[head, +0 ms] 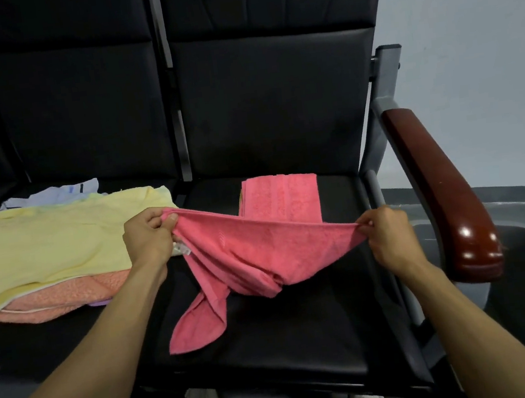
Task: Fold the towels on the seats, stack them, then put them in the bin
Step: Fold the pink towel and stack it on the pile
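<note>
A pink towel (248, 256) hangs stretched between my two hands above the right black seat (305, 342). My left hand (148, 237) pinches its left corner and my right hand (387, 233) pinches its right corner. The towel's lower part sags in bunched folds and its tail touches the seat. Behind it a folded pink towel (282, 198) lies flat on the same seat. On the left seat a yellow towel (45, 245) is spread over a peach towel (68, 295), with a pale lilac cloth (55, 194) behind them.
A dark red wooden armrest (442, 190) on a grey metal frame borders the right seat. A grey bin rim (522, 226) shows beyond the armrest at the right. Black backrests (259, 100) rise behind both seats.
</note>
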`<state>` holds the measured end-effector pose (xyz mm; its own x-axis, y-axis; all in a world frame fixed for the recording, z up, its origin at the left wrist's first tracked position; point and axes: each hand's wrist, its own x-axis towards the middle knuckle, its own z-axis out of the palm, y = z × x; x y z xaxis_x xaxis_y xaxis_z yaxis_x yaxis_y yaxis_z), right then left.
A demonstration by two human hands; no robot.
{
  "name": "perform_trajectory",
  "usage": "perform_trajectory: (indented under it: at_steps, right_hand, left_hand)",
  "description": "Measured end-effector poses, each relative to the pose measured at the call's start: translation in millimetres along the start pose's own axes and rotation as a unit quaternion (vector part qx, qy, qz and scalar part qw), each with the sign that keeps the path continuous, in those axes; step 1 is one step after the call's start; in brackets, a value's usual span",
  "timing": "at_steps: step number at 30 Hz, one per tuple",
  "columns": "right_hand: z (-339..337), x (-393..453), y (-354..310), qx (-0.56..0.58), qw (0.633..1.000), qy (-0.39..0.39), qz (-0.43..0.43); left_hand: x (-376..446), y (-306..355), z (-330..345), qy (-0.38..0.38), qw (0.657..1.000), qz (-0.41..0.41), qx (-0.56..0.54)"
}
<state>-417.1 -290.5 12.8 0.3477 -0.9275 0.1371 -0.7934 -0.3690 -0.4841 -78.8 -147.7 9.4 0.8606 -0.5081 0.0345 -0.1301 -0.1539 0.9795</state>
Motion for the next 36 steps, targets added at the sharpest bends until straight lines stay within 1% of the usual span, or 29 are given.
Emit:
perform_trajectory:
  at_steps: [3, 6, 8, 9, 11, 12, 13, 14, 16, 17, 18, 20, 22, 25, 26, 29, 33, 36]
  right_hand:
    - [-27, 1, -19, 0.000, 0.999, 0.037, -0.001]
    - [-62, 4, -43, 0.041, 0.997, 0.068, -0.014]
    - [-80, 6, -56, 0.128, 0.990, 0.061, 0.022]
    - [-89, 8, -63, 0.201, 0.977, 0.049, 0.050]
    - [-104, 11, -75, 0.353, 0.930, 0.016, 0.104]
    - [-112, 11, -81, 0.394, 0.913, 0.013, 0.111]
    - [-121, 9, -87, 0.400, 0.911, 0.018, 0.098]
    - [-129, 8, -92, 0.379, 0.922, 0.038, 0.075]
    - [-147, 3, -102, 0.285, 0.950, 0.130, 0.020]
    - [-155, 1, -106, 0.258, 0.952, 0.164, 0.005]
    - [-164, -2, -112, 0.249, 0.951, 0.181, -0.012]
    - [-174, -5, -117, 0.263, 0.947, 0.183, -0.021]
    - [-183, -6, -119, 0.286, 0.935, 0.210, -0.011]
    - [-190, -16, -124, 0.265, 0.942, 0.206, -0.003]
    - [-191, -20, -125, 0.260, 0.944, 0.203, -0.008]
    - [-194, -37, -129, 0.260, 0.944, 0.204, -0.018]
    - [-199, -57, -130, 0.253, 0.936, 0.243, -0.026]
    - [-200, -67, -123, 0.164, 0.964, 0.203, -0.048]
  left_hand:
    - [1, 23, -11, -0.006, 1.000, 0.000, -0.003]
    - [8, 50, -26, 0.003, 1.000, -0.014, -0.020]
    - [8, 68, -33, 0.000, 0.998, -0.024, -0.053]
    - [7, 78, -36, -0.001, 0.997, -0.027, -0.071]
    - [5, 98, -42, -0.003, 0.995, -0.021, -0.096]
    - [4, 108, -47, -0.003, 0.995, -0.012, -0.103]
    - [3, 118, -51, -0.002, 0.995, -0.002, -0.104]
    - [2, 127, -57, 0.002, 0.995, 0.008, -0.101]
    - [0, 147, -69, 0.004, 0.996, 0.034, -0.083]
    - [0, 154, -74, 0.005, 0.996, 0.047, -0.071]
    - [-2, 162, -79, 0.013, 0.996, 0.062, -0.066]
    - [-5, 176, -87, 0.020, 0.994, 0.083, -0.063]
    - [-10, 189, -91, 0.012, 0.993, 0.105, -0.052]
    - [-21, 202, -97, 0.022, 0.990, 0.134, -0.025]
    - [-24, 203, -99, 0.027, 0.989, 0.146, -0.008]
    - [-35, 206, -110, 0.029, 0.977, 0.191, 0.091]
    - [-50, 207, -115, 0.004, 0.970, 0.215, 0.117]
    - [-54, 205, -121, -0.013, 0.959, 0.233, 0.164]
